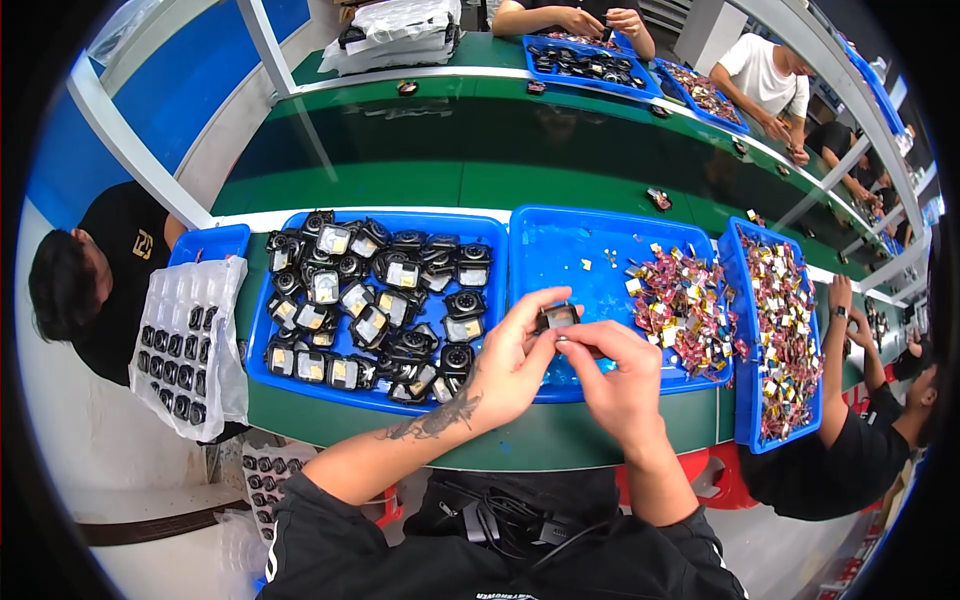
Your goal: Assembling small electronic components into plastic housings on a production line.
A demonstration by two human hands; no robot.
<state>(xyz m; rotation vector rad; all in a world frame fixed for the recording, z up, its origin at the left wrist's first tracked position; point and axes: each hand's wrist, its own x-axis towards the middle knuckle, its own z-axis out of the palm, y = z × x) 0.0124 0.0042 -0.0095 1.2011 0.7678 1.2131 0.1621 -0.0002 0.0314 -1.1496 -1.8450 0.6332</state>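
My left hand [512,358] is closed around a small black watch-like housing [558,317], holding it over the near edge of the middle blue tray [552,250]. Thumb and forefinger of my right hand [622,375] pinch together against the housing's near side; a tiny light-coloured bit shows at the fingertips, too small to name. Beyond my right hand, a heap of small red-and-white electronic parts with yellow bits [680,310] lies in the middle tray. To the left, many similar black housings [370,325], several with pale squares on them, fill another blue tray [497,270].
A narrow blue tray [745,400] of more electronic parts stands at the right. Beyond the trays runs a green conveyor belt [400,180] carrying a small part [657,198]. A clear plastic tray of housings [190,345] hangs over the left edge. Co-workers sit left, right and opposite.
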